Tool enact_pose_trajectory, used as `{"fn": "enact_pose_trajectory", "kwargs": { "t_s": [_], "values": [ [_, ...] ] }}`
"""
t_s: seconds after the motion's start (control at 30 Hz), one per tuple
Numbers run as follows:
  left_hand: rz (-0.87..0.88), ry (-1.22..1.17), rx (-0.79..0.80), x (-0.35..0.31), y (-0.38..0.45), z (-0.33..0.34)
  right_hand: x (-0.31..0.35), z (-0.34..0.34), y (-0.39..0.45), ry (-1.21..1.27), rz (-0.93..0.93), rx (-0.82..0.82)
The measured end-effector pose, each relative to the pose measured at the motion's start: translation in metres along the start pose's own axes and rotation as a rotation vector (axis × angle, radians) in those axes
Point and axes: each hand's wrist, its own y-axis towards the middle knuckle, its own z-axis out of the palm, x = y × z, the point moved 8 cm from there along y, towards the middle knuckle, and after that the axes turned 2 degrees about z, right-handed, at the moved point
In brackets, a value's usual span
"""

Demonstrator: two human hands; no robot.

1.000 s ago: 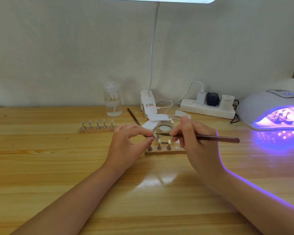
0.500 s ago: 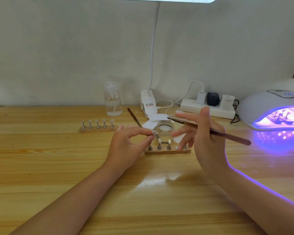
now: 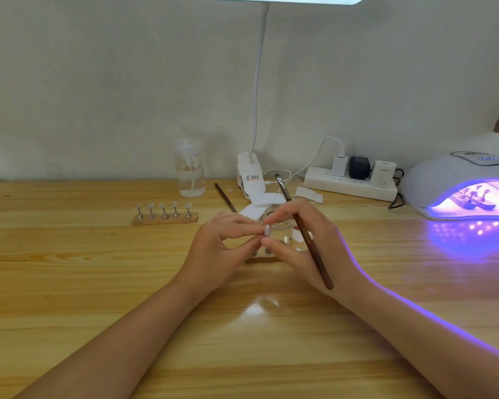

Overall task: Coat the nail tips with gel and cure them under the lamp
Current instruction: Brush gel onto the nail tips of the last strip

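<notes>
Head view: the only print near legible is a grey brand word on the white charger (image 3: 384,173) in the power strip (image 3: 349,186), too small to read; the red label on the desk lamp's clip (image 3: 250,177) is blurred.

The left hand (image 3: 218,249) pinches a clear nail tip (image 3: 266,229) between thumb and forefinger. The right hand (image 3: 306,243) meets it, forefinger and thumb closed on the same tip, while its grip also clamps the brown brush (image 3: 303,230), bristles pointing up and away.

Just behind the fingers stands an open glass jar (image 3: 280,226) of clear gel, beside a wooden holder (image 3: 261,257) on the bench (image 3: 69,283).

To the left, another wooden holder (image 3: 165,218) carries five tips. The lit curing lamp (image 3: 461,191) at right holds more tips on stands. A clear bottle (image 3: 189,171) holds clear liquid.
</notes>
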Motion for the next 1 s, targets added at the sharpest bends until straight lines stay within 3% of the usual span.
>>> {"fn": "enact_pose_trajectory", "kwargs": {
  "t_s": [0.37,0.57,1.0],
  "values": [
    [-0.115,0.059,0.063,0.016,0.001,0.006,-0.009,-0.026,0.008,0.025,0.043,-0.081],
    [-0.265,0.103,0.126,0.036,-0.002,0.011,-0.032,-0.035,0.002,-0.081,0.077,-0.013],
    [-0.326,0.101,0.18,0.046,-0.005,0.016,-0.043,-0.034,-0.002,-0.155,0.047,0.098]
  ]
}}
